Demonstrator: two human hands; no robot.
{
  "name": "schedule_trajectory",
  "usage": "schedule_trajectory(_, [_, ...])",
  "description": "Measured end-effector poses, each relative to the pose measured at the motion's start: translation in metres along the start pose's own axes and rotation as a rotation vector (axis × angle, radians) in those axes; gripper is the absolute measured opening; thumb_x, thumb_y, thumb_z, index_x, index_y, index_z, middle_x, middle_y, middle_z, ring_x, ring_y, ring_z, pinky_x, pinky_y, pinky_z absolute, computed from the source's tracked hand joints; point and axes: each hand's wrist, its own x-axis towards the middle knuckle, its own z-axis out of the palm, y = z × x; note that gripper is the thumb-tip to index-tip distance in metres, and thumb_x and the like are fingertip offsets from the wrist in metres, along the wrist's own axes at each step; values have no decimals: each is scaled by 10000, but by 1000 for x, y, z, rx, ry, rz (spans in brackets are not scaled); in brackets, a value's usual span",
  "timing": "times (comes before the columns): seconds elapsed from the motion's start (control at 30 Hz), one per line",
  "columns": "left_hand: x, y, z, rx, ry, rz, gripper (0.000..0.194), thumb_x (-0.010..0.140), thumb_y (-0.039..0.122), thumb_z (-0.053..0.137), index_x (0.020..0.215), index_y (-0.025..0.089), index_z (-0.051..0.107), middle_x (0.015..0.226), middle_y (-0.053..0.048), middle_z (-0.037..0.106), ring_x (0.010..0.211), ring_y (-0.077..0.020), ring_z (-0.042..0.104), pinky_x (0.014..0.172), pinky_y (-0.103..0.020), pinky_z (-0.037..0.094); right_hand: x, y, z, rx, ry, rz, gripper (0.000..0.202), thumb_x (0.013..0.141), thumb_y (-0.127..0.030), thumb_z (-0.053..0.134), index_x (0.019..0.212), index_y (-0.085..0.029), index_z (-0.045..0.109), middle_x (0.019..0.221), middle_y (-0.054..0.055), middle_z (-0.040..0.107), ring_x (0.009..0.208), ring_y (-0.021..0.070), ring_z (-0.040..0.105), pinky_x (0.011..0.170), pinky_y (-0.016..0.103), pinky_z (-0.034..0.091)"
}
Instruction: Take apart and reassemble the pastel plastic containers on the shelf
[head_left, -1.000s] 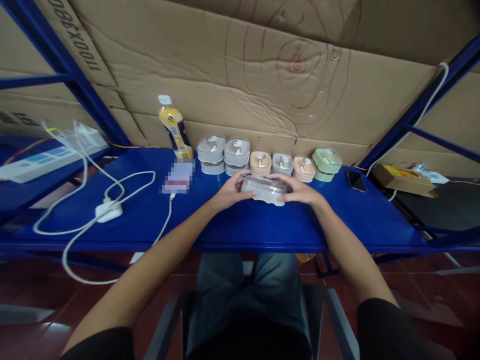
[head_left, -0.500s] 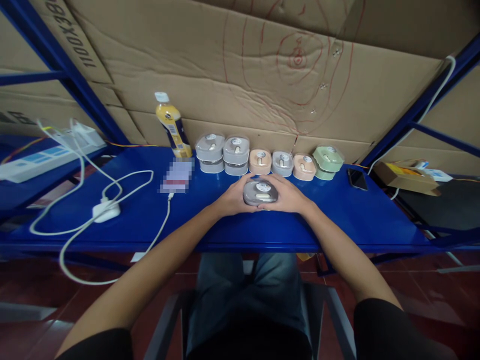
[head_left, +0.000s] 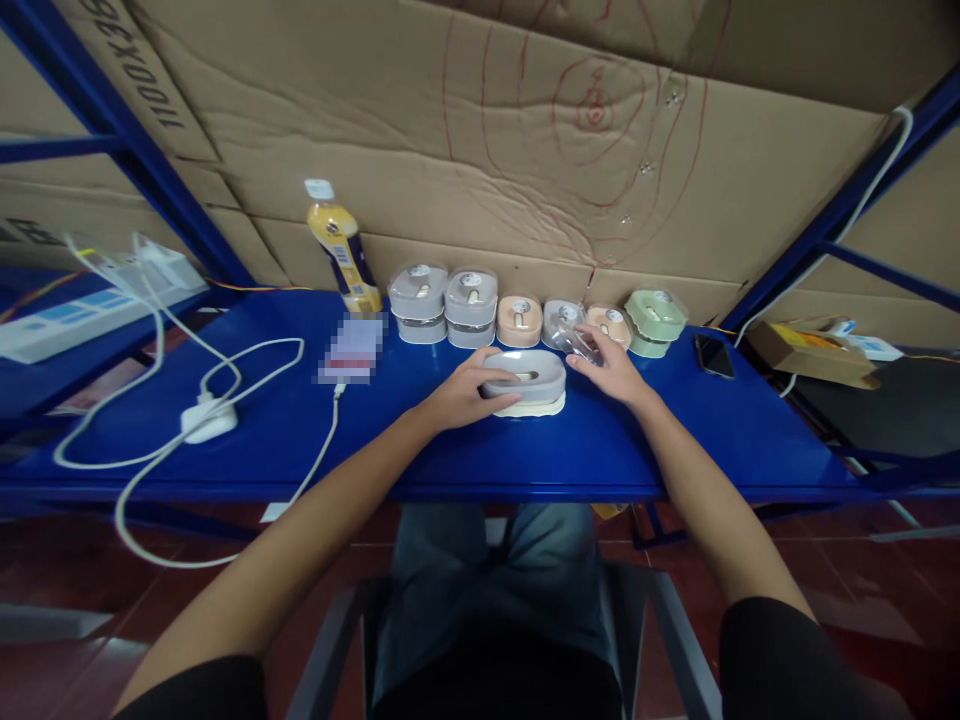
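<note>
An uncovered grey oval box stands on the blue table in front of me, with a pale wavy-edged base and a small light piece inside. My left hand grips its left side, fingers over the rim. To the right of the box, my right hand pinches a clear plastic lid, held slightly raised and tilted. Behind the lid sit a small grey box and a peach box, both partly covered by the lid and hand.
Along the cardboard back wall are two stacked grey boxes, another peach box and a green one. A yellow bottle, blurred phone-like item, white cable with adapter lie left; a black phone lies right.
The clear lid has come off the grey box. My right hand has carried it right and away from the box, while my left hand stays on the box's left side.
</note>
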Motion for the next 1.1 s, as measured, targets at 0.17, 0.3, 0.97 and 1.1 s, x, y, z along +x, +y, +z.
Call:
schedule_trajectory(0.17, [1, -17, -15, 75, 157, -129, 337, 908, 460, 759, 1159, 237, 791, 1301, -110, 606, 1276, -334, 622, 1198, -571, 470, 1, 3, -4, -5, -1, 34, 729, 838, -590, 733, 1439, -207, 582, 1375, 148, 698, 1170, 328, 689, 1060, 542, 549])
schedule_trajectory(0.3, [0, -27, -18, 115, 144, -232, 403, 863, 481, 790, 1177, 230, 764, 1245, -104, 582, 1227, -333, 640, 1170, -584, 485, 2, 14, -4, 21, -43, 45, 762, 791, -556, 791, 1433, -194, 594, 1414, 168, 679, 1218, 344, 687, 1074, 547, 550])
schedule_trajectory(0.97, [4, 0, 14, -127, -28, -156, 1185, 652, 537, 951, 1605, 216, 325, 1550, -194, 572, 1435, -426, 562, 1177, -601, 470, -4, -40, 33, -9, -256, -408, 890, 758, -591, 891, 1531, -268, 590, 1389, 126, 650, 1282, 338, 663, 1142, 522, 525])
schedule_trajectory(1.1, [5, 2, 13, -132, -52, -167, 1184, 654, 527, 945, 1608, 211, 319, 1511, -191, 607, 1403, -430, 590, 1153, -603, 487, -4, -39, 36, -26, -267, -386, 887, 767, -616, 879, 1527, -258, 595, 1379, 124, 646, 1269, 334, 667, 1143, 515, 522])
